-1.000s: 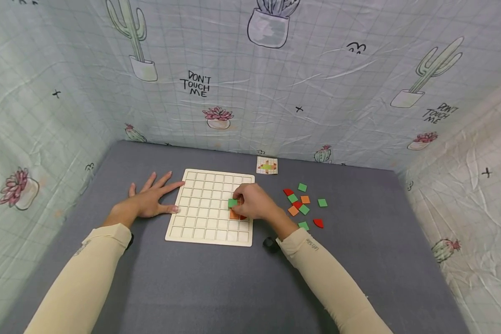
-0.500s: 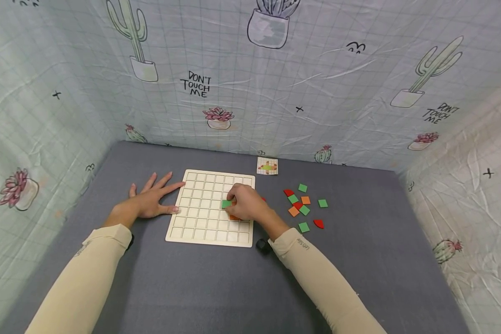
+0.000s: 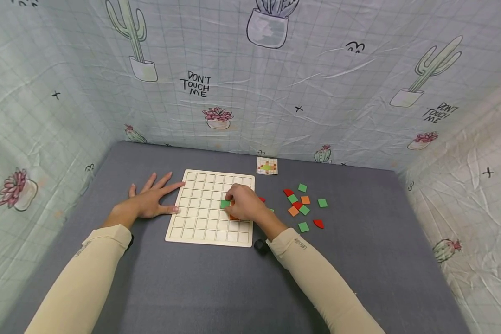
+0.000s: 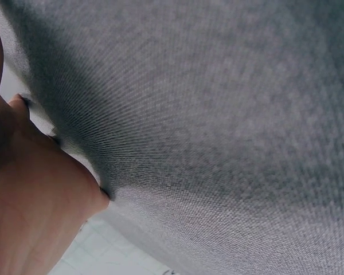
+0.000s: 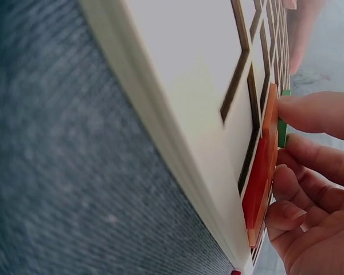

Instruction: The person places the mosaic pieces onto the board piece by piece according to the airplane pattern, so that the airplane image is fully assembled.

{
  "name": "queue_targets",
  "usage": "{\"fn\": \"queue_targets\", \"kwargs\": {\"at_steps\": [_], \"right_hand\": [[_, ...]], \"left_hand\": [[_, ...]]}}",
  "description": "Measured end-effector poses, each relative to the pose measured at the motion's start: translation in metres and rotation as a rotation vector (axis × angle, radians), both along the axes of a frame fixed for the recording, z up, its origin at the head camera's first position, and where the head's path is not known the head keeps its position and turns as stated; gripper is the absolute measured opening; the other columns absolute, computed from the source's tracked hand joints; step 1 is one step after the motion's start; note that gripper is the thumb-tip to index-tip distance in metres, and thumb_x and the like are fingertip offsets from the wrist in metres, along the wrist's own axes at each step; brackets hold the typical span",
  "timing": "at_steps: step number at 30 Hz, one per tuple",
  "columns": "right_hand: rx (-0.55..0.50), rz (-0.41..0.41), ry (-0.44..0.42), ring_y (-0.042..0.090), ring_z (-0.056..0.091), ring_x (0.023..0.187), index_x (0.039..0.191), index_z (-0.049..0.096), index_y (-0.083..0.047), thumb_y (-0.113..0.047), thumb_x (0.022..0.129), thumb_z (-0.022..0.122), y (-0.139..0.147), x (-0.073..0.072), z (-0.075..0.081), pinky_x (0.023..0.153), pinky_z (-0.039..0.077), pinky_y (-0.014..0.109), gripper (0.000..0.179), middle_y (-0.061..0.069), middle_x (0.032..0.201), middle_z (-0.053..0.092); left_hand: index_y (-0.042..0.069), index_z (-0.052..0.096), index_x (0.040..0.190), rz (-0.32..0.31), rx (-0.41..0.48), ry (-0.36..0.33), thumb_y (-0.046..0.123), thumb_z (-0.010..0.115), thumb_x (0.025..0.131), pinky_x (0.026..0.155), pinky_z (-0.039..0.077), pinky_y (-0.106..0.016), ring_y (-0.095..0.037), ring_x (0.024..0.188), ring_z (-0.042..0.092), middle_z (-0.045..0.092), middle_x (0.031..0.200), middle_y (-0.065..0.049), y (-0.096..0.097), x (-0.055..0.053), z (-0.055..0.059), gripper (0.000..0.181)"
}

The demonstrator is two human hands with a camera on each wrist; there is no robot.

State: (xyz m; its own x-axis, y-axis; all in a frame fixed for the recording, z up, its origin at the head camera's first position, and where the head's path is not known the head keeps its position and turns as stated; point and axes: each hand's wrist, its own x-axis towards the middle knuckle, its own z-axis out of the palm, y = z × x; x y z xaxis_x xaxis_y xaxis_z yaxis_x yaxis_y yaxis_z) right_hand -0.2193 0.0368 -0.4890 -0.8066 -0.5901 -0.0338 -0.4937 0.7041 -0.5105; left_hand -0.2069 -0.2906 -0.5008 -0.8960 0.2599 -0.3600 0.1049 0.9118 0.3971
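Observation:
A pale square board (image 3: 196, 222) with a grid of cells lies on the table. The left hand (image 3: 150, 200) rests at its left edge, fingers spread, thumb and forefinger on the rim. Over the right half of the board, the right hand (image 3: 245, 202) pinches a green square tile (image 3: 224, 204) between thumb and fingers. Below these fingers lies an orange tile (image 3: 233, 217), partly covered by the hand. The right wrist view shows a red piece (image 5: 255, 189) beside orange on the grid, right by the curled fingers.
Loose green, orange and red pieces, including a green tile (image 3: 322, 203) and a red quarter-round piece (image 3: 318, 223), lie right of the board. A small pattern card (image 3: 267, 165) lies behind it. A printed cloth (image 3: 242, 83) hangs around the grey table (image 3: 183, 283).
The right hand has shifted slightly left with the green tile, mostly in the first half second. A red piece near the board's right edge has come into view. The left hand stays put.

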Motion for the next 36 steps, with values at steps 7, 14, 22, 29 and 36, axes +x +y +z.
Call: {"fn": "queue_targets", "kwargs": {"at_steps": [7,14,22,29,36], "right_hand": [[0.005,-0.018,0.002,0.020,0.065,0.092,0.107,0.078,-0.004,-0.016,0.092,0.079,0.000,0.001,-0.001,0.087,0.057,0.038,0.020,0.009,0.107,0.070],[-0.072,-0.015,-0.025,0.023,0.067,0.096,0.115,0.076,-0.003,-0.015,0.092,0.078,0.010,0.001,0.003,0.087,0.057,0.039,0.026,0.011,0.114,0.071],[-0.267,-0.004,-0.042,0.014,0.058,0.073,0.107,0.078,0.000,-0.006,0.093,0.074,0.051,-0.008,0.012,0.066,0.048,0.025,0.016,0.011,0.097,0.073],[-0.269,-0.070,-0.034,0.014,0.056,0.073,0.102,0.079,0.000,-0.002,0.090,0.078,0.104,-0.008,0.013,0.066,0.047,0.027,0.013,0.011,0.093,0.072],[-0.210,-0.094,-0.067,0.014,0.058,0.072,0.105,0.078,0.002,-0.002,0.087,0.081,0.133,-0.005,0.009,0.065,0.049,0.029,0.018,0.013,0.091,0.072]], "left_hand": [[0.046,0.020,0.165,-0.017,-0.048,-0.017,0.080,0.062,0.085,0.110,-0.010,-0.088,-0.048,0.162,-0.011,-0.006,0.179,-0.004,0.008,0.000,0.011,0.097],[0.045,0.022,0.165,-0.017,-0.052,-0.012,0.078,0.064,0.085,0.110,-0.008,-0.089,-0.050,0.161,-0.009,-0.004,0.179,-0.005,0.011,-0.001,0.011,0.097],[0.041,0.025,0.165,-0.026,-0.088,0.020,0.075,0.067,0.085,0.108,0.001,-0.092,-0.054,0.160,-0.004,0.001,0.179,-0.009,0.013,-0.002,0.011,0.096],[0.039,0.029,0.165,-0.032,-0.101,0.044,0.076,0.067,0.084,0.107,0.003,-0.093,-0.055,0.159,-0.001,0.006,0.178,-0.011,0.013,-0.001,0.012,0.096],[0.036,0.030,0.165,-0.034,-0.105,0.039,0.073,0.070,0.084,0.106,0.006,-0.094,-0.058,0.158,0.001,0.008,0.177,-0.015,0.013,0.000,0.017,0.098]]}}
